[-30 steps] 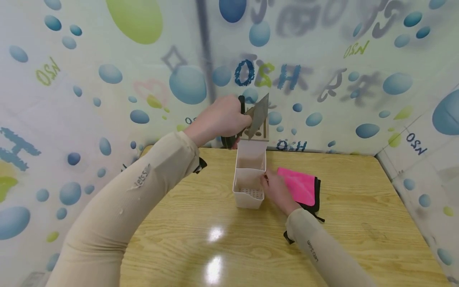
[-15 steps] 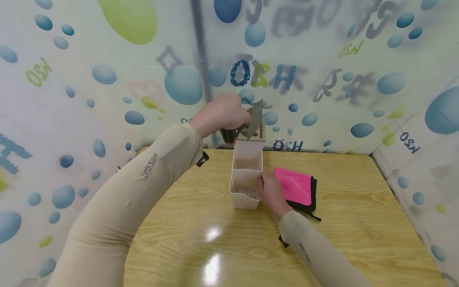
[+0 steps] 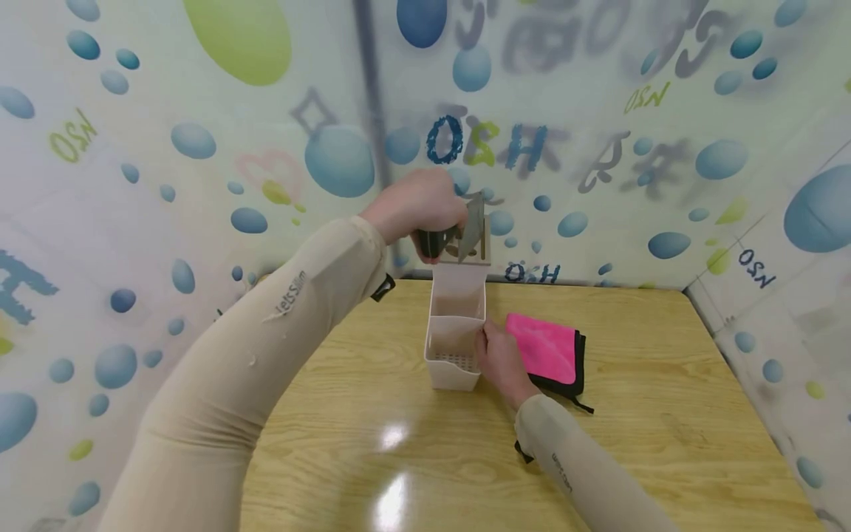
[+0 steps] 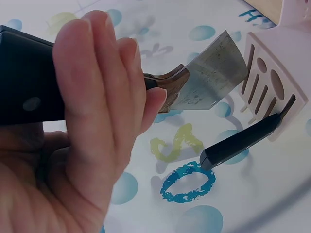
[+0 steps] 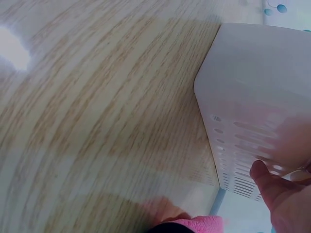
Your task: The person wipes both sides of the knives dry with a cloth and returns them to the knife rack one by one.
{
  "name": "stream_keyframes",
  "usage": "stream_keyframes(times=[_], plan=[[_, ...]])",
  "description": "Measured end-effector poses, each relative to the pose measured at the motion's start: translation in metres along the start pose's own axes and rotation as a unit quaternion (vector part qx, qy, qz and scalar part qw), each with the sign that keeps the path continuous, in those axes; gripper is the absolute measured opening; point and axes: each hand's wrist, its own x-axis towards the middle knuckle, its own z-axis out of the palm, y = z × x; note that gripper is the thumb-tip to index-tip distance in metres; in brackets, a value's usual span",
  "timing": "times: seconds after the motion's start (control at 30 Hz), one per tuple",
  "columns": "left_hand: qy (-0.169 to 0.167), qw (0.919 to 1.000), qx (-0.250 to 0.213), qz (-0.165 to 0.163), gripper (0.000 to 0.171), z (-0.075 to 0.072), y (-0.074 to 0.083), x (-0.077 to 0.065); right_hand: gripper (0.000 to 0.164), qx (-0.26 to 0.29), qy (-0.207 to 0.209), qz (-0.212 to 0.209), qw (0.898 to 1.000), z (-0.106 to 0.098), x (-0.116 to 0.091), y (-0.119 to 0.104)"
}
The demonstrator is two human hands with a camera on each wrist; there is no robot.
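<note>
My left hand (image 3: pixel 425 203) grips the black handle of a cleaver (image 4: pixel 214 73), its broad blade over the slotted top of a white plastic knife holder (image 3: pixel 455 378). In the left wrist view the blade's end is close to the slots (image 4: pixel 262 92); I cannot tell if it touches. A second black-handled knife (image 4: pixel 243 141) stands in a slot at the rack's edge. My right hand (image 3: pixel 501 362) holds the right side wall of the holder. The right wrist view shows its thumb (image 5: pixel 265 177) against the holder's slotted wall.
A folded pink and black cloth (image 3: pixel 545 347) lies right of the holder, beside the right hand. The holder stands near the back of the wooden table (image 3: pixel 346 414), close to a wall covering (image 3: pixel 578 177) printed with bubbles.
The left hand has shifted slightly and the cleaver blade has come lower, nearer the slotted top. The right hand stays on the holder's side. The head view has shifted a little.
</note>
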Motion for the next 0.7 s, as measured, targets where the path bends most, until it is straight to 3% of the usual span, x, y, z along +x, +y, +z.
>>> stream_keyframes(times=[0.47, 0.7], plan=[[-0.029, 0.9989, -0.019, -0.031, 0.02, -0.003, 0.006, 0.01, 0.013, 0.002, 0.021, -0.013, 1.0, 0.003, -0.002, 0.001], [-0.063, 0.9977, -0.01, -0.022, 0.021, -0.011, 0.011, 0.012, 0.013, 0.005, 0.021, -0.014, 1.0, 0.002, -0.002, 0.001]])
